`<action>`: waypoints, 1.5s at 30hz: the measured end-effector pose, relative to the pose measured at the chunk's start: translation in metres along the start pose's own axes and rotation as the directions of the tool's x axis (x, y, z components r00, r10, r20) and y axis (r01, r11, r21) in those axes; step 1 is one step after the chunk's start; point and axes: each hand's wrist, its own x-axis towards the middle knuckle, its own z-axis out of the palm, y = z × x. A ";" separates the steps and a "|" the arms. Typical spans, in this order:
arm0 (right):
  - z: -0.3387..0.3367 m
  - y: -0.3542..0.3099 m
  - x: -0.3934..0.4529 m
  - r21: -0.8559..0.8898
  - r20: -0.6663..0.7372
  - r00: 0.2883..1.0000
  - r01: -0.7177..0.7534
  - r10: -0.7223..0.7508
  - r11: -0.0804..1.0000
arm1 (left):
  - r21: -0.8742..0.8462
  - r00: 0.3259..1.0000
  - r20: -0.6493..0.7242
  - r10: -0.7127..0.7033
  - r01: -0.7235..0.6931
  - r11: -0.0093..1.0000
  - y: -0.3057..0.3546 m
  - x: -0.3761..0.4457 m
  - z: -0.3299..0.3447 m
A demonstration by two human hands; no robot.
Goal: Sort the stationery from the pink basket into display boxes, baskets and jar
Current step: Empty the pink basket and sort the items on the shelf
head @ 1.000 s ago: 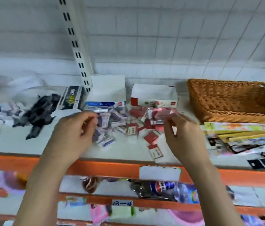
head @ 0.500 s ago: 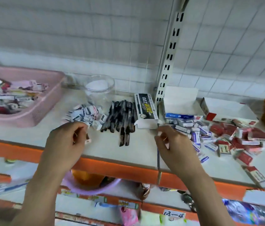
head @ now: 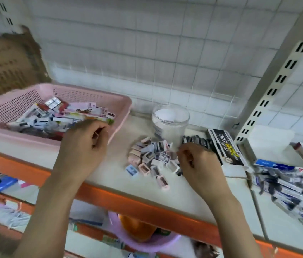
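left hand [head: 83, 144] centre frame, fingers curling, pinching small pale item, hovering at near rim of pink basket [head: 122, 108]. right hand [head: 197, 161] centre right, fingers curling together beside sharpener pile [head: 150, 159]; contents unclear. clear jar [head: 170, 121] standing behind pile. stationery lying in basket, upper left.

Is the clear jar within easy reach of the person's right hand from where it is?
Probably yes. The right hand hovers just in front of the clear jar, over the pile of small sharpeners. Nothing stands between them, and the jar's mouth is open. The fingers look curled around something small, which might hinder a grab.
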 end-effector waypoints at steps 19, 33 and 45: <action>0.156 -0.174 0.152 -0.248 0.495 0.846 -0.082 0.199 0.965 | 0.019 0.933 0.360 0.017 -0.025 1.000 -0.247 0.123 -0.068; 0.190 -0.183 0.192 -0.405 0.730 0.636 0.110 0.248 0.908 | 0.436 0.600 0.791 -0.120 -0.415 0.798 -0.260 0.164 -0.019; 0.231 -0.194 0.217 -0.321 0.729 0.668 0.140 0.149 0.937 | 0.407 0.607 0.762 -0.226 -0.178 0.896 -0.265 0.145 -0.033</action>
